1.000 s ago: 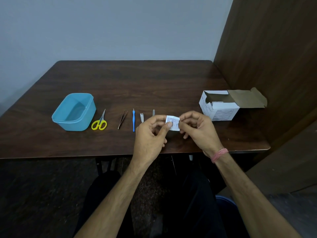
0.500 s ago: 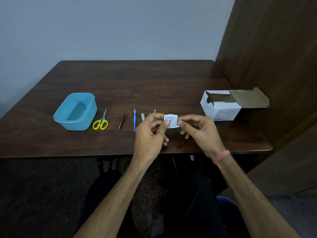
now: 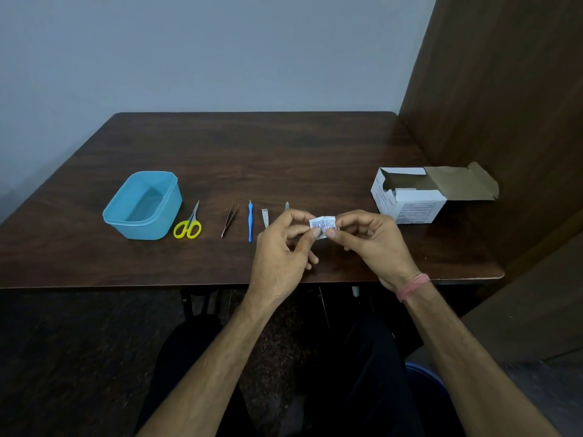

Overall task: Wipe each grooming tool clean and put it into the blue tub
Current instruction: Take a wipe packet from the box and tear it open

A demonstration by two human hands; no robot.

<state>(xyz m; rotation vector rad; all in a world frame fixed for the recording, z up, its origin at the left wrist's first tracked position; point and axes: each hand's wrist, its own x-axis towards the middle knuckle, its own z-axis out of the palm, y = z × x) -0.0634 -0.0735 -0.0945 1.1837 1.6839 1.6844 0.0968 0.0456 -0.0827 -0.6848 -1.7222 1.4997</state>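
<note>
Tools [image 3: 250, 220] lie unwiped while both hands, left [image 3: 284, 247] and right [image 3: 369, 244], now pinch the crumpling wipe packet [image 3: 322, 223] closer together, probably tearing it.

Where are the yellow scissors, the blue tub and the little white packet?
Yellow-handled scissors [image 3: 187, 229]: head view, on the yellow finger loops.
Blue plastic tub [image 3: 148, 229]: head view, on its near wall.
Small white printed packet [image 3: 321, 223]: head view, on its printed face.

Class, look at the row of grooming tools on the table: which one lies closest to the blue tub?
The yellow-handled scissors, right beside the blue tub. The tweezers, blue-handled tool and nail clipper lie farther along.
</note>
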